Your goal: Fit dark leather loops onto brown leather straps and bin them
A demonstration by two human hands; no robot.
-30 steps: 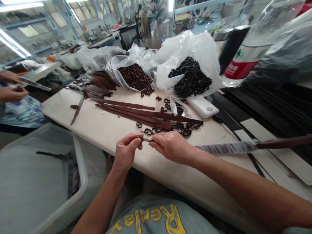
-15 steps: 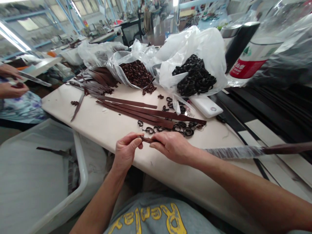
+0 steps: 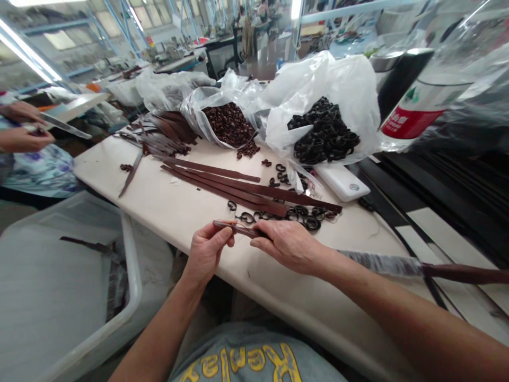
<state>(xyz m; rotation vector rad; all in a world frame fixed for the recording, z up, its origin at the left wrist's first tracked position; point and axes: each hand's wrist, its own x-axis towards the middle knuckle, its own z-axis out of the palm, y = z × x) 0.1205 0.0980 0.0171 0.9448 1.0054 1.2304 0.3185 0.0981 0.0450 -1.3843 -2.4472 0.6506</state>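
Observation:
My left hand (image 3: pixel 209 245) is closed, pinching a brown leather strap (image 3: pixel 243 230) near its tip, which sticks out past the thumb. A small loop or ring seems to sit around the strap by my left fingertips, too small to make out. My right hand (image 3: pixel 288 245) is wrapped round the same strap just to the right. Beyond my right wrist, a brown strap partly wrapped in clear plastic (image 3: pixel 382 261) runs off to the right; the forearm hides whether it is the same piece. Several dark ring-like loops (image 3: pixel 312 218) lie behind my hands, beside flat brown straps (image 3: pixel 222 185).
Clear bags of brown loops (image 3: pixel 228 124) and black loops (image 3: pixel 328 132) stand at the back. A white box (image 3: pixel 342 182) lies at their right. Left of the table (image 3: pixel 167 204) is a white bin (image 3: pixel 133 265). A co-worker's hands (image 3: pixel 24 127) work at far left.
The strap's tip now protrudes farther to the left past my left thumb. My right hand sits slightly farther right, and the view has shifted a little.

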